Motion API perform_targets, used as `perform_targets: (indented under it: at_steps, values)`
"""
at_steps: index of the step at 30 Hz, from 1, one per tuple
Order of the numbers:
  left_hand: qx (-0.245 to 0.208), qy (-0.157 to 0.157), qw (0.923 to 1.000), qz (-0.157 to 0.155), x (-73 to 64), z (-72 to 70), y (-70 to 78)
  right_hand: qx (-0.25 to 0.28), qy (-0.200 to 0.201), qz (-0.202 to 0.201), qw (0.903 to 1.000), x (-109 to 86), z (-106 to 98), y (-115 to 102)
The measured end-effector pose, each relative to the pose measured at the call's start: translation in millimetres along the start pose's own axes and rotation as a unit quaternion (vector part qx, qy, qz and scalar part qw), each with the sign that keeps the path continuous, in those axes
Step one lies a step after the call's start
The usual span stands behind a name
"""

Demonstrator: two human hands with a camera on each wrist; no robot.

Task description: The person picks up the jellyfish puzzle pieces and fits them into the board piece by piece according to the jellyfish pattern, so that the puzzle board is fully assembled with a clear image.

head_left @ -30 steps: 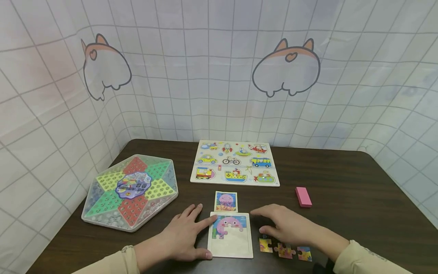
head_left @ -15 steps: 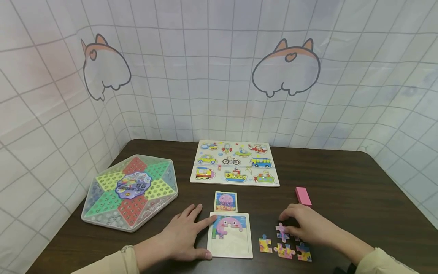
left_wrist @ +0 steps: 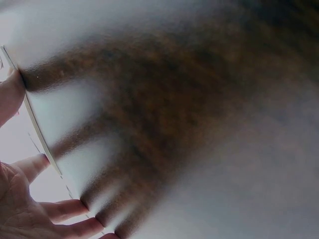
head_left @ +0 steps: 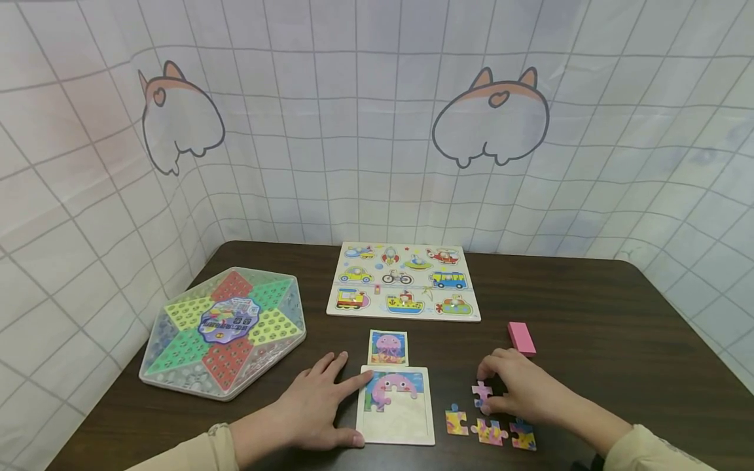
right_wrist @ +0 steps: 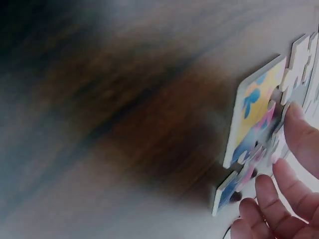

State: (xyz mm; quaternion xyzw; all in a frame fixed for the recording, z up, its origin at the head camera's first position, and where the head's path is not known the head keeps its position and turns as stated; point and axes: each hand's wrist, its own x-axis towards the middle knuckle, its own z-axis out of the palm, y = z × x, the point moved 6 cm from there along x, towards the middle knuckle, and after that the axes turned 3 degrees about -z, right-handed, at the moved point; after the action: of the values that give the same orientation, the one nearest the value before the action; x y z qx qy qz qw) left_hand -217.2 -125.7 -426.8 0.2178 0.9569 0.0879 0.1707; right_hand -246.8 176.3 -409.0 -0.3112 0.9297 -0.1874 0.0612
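Observation:
My left hand [head_left: 321, 405] lies spread on the table, its index fingertip and thumb at the left edge of the white puzzle tray [head_left: 406, 422]. Pieces forming the upper part of a pink jellyfish fill the tray's top and left; bare board shows below. With thumb and index finger, my right hand [head_left: 518, 386] pinches a pink jigsaw piece [head_left: 480, 390] low over the table, right of the tray. Loose jigsaw pieces lie just below it: a yellow one [head_left: 456, 423], a pink-yellow one [head_left: 489, 432] and a blue-yellow one [head_left: 523, 437]. In the right wrist view, another piece [right_wrist: 227, 191] lies near the fingers.
A small jellyfish picture card [head_left: 389, 347] lies against the tray's far edge. Behind it is a vehicle peg puzzle board [head_left: 406, 314]. A hexagonal Chinese checkers box [head_left: 226, 330] occupies the left. A pink block [head_left: 521, 339] sits just beyond my right hand.
My right hand has moved right from beside the tray to the loose pieces and taken hold of the pink one, shifting it slightly left. The left hand stays still.

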Motion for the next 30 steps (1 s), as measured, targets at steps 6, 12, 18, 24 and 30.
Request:
perform_targets:
  at_steps: [6,12,18,24,30]
  values:
    - [0.001,0.000,1.0000,0.001,0.2,0.4,-0.7,0.054,0.010,0.004,0.9985,5.6,-1,-6]
    - [-0.001,0.000,1.0000,0.004,-0.1,0.1,-0.8,0.094,0.036,-0.006,0.9949,10.6,0,-10]
    - [-0.005,-0.002,1.0000,0.000,-0.1,0.1,-0.3,0.152,0.053,0.047,0.9857,14.7,-2,-8]
    - [-0.004,0.001,1.0000,0.002,-0.5,0.4,-0.5,0.250,0.054,0.099,0.9618,21.5,-3,-10]
    - [-0.003,0.000,1.0000,0.002,-0.1,0.6,-0.5,0.318,0.049,0.099,0.9416,32.8,0,-22]
